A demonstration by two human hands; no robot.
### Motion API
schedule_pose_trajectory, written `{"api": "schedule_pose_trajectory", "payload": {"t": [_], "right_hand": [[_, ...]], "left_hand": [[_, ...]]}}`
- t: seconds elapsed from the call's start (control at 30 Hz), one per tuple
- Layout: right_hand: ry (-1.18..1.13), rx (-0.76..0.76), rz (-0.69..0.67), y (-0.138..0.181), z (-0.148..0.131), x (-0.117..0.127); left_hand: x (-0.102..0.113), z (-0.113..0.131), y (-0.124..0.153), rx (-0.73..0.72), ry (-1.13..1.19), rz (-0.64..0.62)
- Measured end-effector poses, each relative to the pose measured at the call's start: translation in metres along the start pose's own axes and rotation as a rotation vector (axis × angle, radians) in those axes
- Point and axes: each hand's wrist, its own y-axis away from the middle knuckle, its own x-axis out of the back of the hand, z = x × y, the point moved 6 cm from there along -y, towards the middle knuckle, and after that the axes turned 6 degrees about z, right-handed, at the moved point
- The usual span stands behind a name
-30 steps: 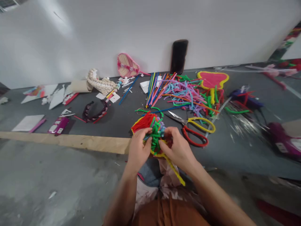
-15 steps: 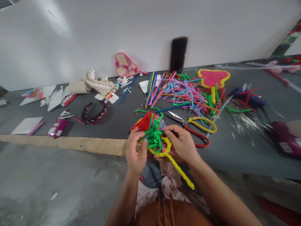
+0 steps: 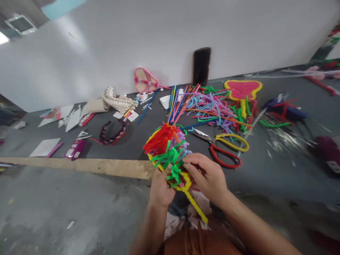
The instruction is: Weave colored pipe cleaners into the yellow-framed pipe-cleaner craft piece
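Note:
A fan-shaped pipe-cleaner craft [image 3: 160,140] has a yellow outline, a twisted yellow handle [image 3: 196,206] and rows of red, purple, blue and green pieces. My left hand [image 3: 160,189] grips it from the left and below, its thumb lying beside the green pieces [image 3: 174,173]. At the craft's right edge my right hand [image 3: 208,175] has thumb and index finger pinched together; whatever sits between the tips is too small to make out. A pair of scissors [image 3: 212,139] lies on the table just beyond my right hand, blades apart, one handle loop yellow and the other red.
Loose pipe cleaners [image 3: 209,102] are heaped behind the craft. A phone [image 3: 202,66] leans on the white wall. A pink, yellow-edged fan [image 3: 243,89] lies right, a pink beige fan [image 3: 146,80] leans at the back. Left are a dark headband [image 3: 113,132] and a purple packet [image 3: 75,148].
My left hand has shifted under the craft and closed on it. The craft has turned, baring more red pieces, and its handle points more steeply down. My view has shifted left.

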Motion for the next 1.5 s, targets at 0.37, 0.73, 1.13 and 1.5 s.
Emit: {"api": "schedule_pose_trajectory", "payload": {"t": [0.37, 0.73, 1.13, 1.5], "right_hand": [[-0.272, -0.364, -0.032, 0.003, 0.028, 0.000], [-0.535, -0.665, -0.085, 0.009, 0.041, -0.019], [-0.490, -0.643, -0.253, 0.022, 0.044, -0.026], [-0.720, -0.789, -0.251, 0.021, 0.046, -0.032]], "left_hand": [[0.007, 0.007, -0.008, -0.096, -0.099, -0.002], [0.008, 0.008, -0.010, -0.157, -0.152, -0.017], [-0.001, 0.022, -0.016, -0.205, -0.164, 0.007], [0.001, 0.029, -0.025, -0.245, -0.237, 0.018]]}}
